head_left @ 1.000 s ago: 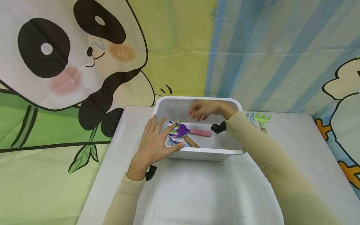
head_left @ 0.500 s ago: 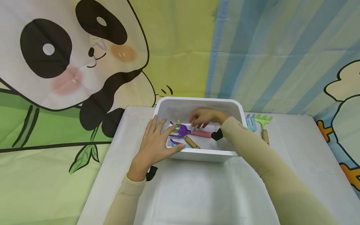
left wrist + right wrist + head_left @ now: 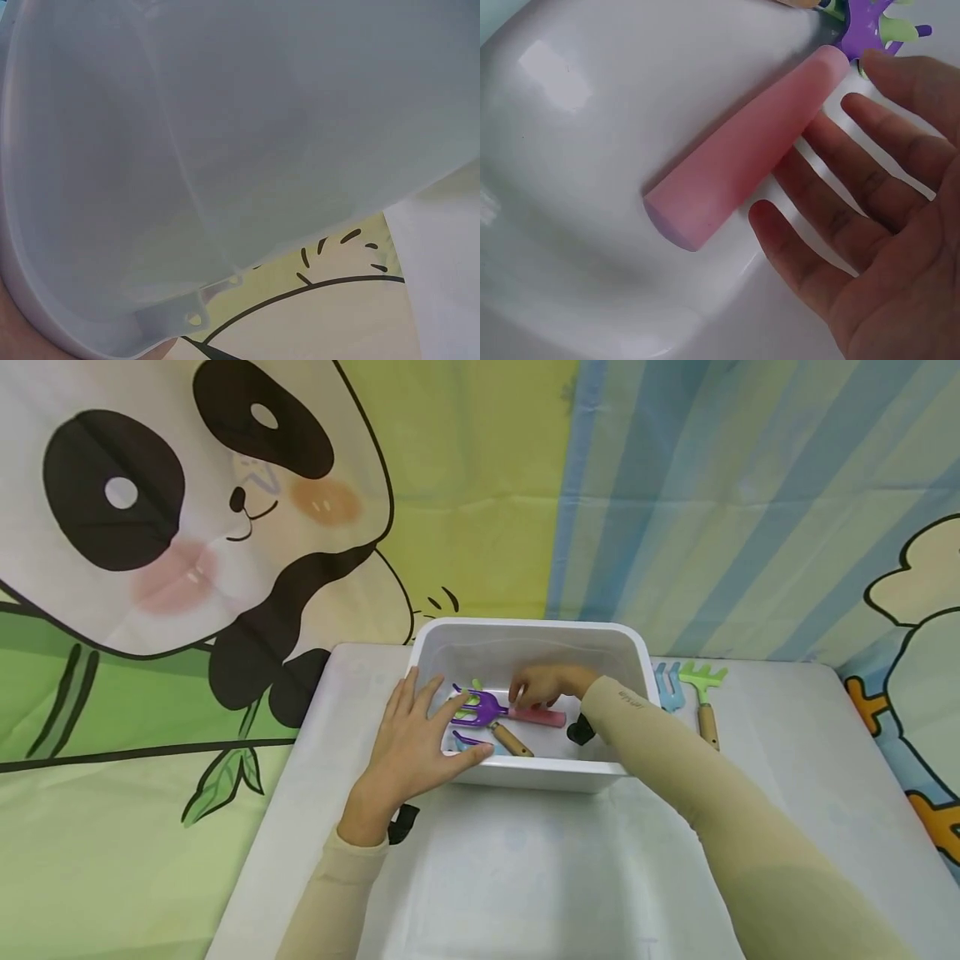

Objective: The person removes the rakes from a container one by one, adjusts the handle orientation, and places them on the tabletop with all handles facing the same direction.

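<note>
A small garden fork with a purple head and a pink handle lies in a white plastic bin. My right hand is down inside the bin over this fork. In the right wrist view its fingertips meet the side of the pink handle, fingers loosely spread, and the thumb is at the purple neck. My left hand spreads over the bin's left front corner, thumb along the front rim. Its wrist view is mostly the bin's wall, with a bit of hand at the lower left.
Under and beside the purple fork lie a wooden handle, green prongs and another purple-pronged piece. Right of the bin, on the white table, are a blue fork and a green rake with a wooden handle. A printed curtain hangs behind.
My right hand has lowered into the bin and moved toward the front, reaching the pink handle. The left hand stays in place on the bin's corner.
</note>
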A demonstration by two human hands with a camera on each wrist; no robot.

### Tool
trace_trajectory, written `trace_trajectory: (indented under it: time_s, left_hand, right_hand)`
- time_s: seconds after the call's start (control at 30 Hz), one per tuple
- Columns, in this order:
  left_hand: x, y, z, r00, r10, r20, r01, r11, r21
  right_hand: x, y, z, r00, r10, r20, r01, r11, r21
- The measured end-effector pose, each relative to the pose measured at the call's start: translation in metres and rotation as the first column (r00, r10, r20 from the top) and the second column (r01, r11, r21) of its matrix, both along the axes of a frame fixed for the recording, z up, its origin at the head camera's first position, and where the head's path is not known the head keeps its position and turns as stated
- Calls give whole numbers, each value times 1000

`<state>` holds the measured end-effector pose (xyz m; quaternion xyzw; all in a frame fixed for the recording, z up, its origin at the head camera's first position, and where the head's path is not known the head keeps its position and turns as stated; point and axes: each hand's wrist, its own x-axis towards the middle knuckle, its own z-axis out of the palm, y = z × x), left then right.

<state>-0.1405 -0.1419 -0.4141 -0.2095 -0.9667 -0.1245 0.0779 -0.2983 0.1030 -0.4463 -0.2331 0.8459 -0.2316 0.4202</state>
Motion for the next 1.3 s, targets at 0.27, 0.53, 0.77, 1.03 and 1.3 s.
trace_trajectory:
  time_s: [0.27, 0.53, 0.77, 1.03, 1.3]
  left_hand:
    - [0, 0, 1, 1000, 2, -4, -2, 1000, 0]
    - [1, 0, 1, 1000, 3, -13, -3, 1000, 4]
    - [0, -1, 0, 1000, 0, -18, 0, 1000, 4]
    - [-1, 0, -1, 999, -6, -38, 6, 1000, 12]
    - [0, -1, -1, 1000, -8, -24, 8, 1000, 17]
  right_hand:
    - [-1, -2, -13, 999, 33, -4, -32, 997, 68]
    - [3, -10, -20, 978, 169, -122, -152, 978, 140]
    - [8, -12, -14, 995, 101, -24, -97, 983, 153]
    - [10, -9, -7, 995, 28, 98, -42, 988, 146]
    - [5, -7, -10, 989, 0, 151, -17, 994, 108]
